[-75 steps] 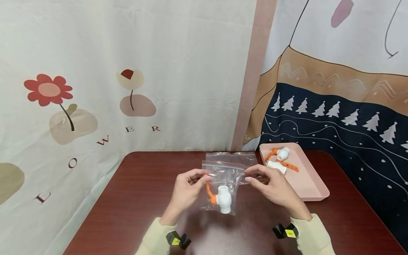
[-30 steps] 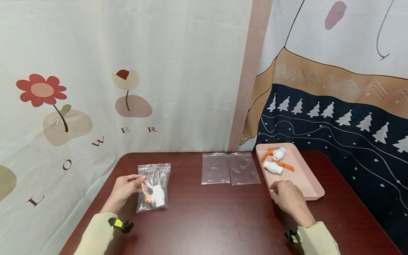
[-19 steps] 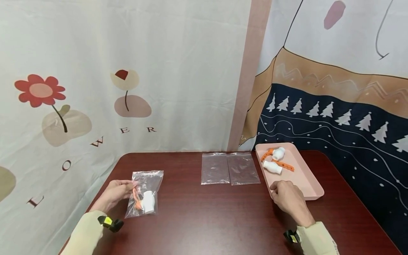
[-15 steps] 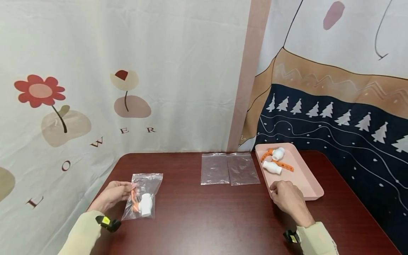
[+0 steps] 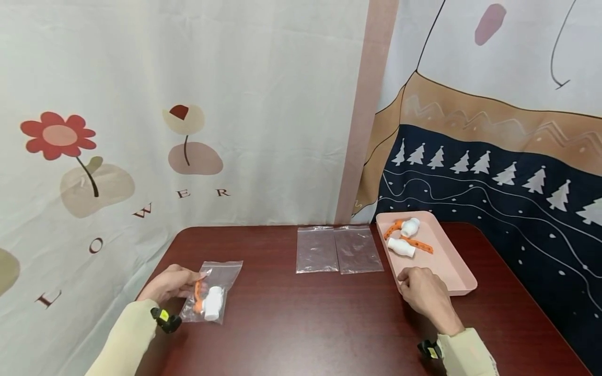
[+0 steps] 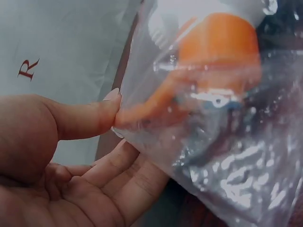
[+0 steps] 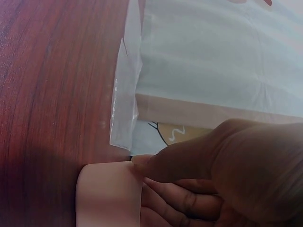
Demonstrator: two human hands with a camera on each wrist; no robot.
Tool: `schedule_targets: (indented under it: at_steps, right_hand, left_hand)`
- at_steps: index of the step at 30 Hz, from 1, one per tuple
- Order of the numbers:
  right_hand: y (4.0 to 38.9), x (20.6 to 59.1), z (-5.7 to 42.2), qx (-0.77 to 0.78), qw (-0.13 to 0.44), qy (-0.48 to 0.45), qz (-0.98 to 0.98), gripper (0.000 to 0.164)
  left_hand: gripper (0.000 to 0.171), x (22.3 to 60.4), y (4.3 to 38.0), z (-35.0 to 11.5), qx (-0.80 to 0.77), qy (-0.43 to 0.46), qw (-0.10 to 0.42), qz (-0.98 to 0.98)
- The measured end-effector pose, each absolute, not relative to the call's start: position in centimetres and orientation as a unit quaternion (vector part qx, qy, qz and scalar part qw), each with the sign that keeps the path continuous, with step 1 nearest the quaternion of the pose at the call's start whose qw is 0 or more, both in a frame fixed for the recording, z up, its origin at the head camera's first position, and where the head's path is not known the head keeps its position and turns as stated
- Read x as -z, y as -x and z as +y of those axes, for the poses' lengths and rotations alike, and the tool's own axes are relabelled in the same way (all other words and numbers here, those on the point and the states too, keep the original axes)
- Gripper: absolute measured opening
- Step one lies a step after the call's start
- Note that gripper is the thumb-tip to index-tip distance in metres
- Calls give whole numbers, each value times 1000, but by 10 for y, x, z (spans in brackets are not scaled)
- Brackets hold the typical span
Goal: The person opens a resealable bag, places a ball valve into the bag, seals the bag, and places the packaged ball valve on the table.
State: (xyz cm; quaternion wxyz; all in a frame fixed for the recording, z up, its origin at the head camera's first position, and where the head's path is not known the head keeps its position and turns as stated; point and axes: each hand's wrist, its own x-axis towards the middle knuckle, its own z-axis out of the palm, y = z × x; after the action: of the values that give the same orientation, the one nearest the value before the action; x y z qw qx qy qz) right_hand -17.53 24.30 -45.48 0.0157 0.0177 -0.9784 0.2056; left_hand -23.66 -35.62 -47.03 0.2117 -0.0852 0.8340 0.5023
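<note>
Pinched by L hand (image 5: 172,284) nr left edge of tabletop (image 5: 287,318), bag (image 5: 220,275) could slip if slick; R hand (image 5: 427,293) pinches tray (image 5: 452,265).

Hand (image 6: 66,189) pinches clear bag (image 6: 246,179), orange part (image 6: 218,49) inside.

In the head view, your right grip (image 5: 425,292) hides part of the pink tray (image 5: 455,267). In the left wrist view, the frame crops your plastic bag (image 6: 244,182); the orange handle (image 6: 158,105) inside appears blurred.
</note>
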Motion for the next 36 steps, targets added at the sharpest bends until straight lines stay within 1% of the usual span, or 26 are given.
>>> schedule_targets:
  at_steps: [6,16,21,25,29,32,36]
  right_hand:
    - [176,454,242,-208,16,-19,-978,13]
    - [177,453,242,-206,13,-21,-978,13]
    - [176,452,242,-206,9,-15,-978,12]
    - [175,452,242,-201,13,-15,-979,11]
    - [175,454,241,-194,24,-23,-981,11]
    - [175,454,241,-190,25,-23,-981,10]
    - [175,455,241,-187,18,-22,-982,8]
  left_hand:
    - [30,464,239,-349,-448,117,173,869]
    - [27,461,234,-343,-404,131,149,893]
    - [35,451,235,-334,-345,139,112,921]
    - [50,444,235,-322,-306,111,57,944]
    - [63,440,235,-304,-302,66,6,951]
    - [68,439,236,-288,-311,32,-20,950]
    - [67,442,236,-266,-309,-15,-38,950]
